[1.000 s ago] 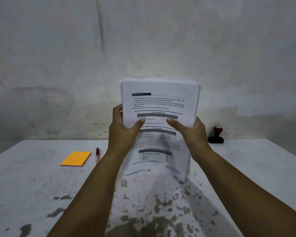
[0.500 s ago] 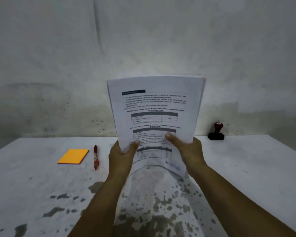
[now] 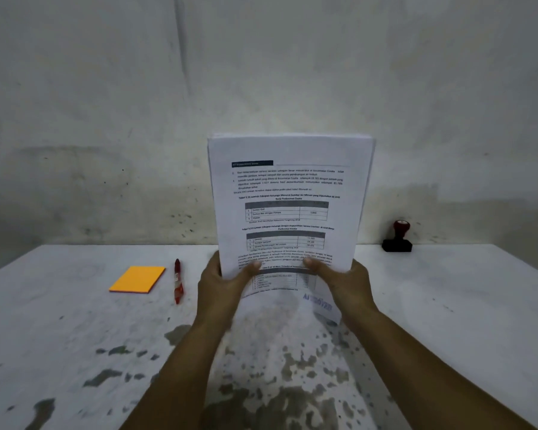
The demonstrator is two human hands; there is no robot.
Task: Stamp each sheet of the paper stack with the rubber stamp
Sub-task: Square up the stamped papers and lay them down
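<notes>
Squared upright since before, paper stack (image 3: 288, 193) pinched by both hands over stained white table (image 3: 59, 330), grey wall (image 3: 106, 103) behind.

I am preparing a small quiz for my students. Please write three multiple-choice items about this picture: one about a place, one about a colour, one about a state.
1. Where does the rubber stamp stand?
A. at the table's far right edge, near the wall
B. on the orange pad
C. in the left hand

2. What colour is the note pad beside the pen?
A. green
B. orange
C. blue

3. How is the paper stack held?
A. flat on the table
B. upright, gripped by both hands
C. rolled up in one hand

Answers: 1 A, it stands on the table, untouched. 2 B, its top is plainly orange. 3 B, the left hand and right hand grip its lower part.
</notes>
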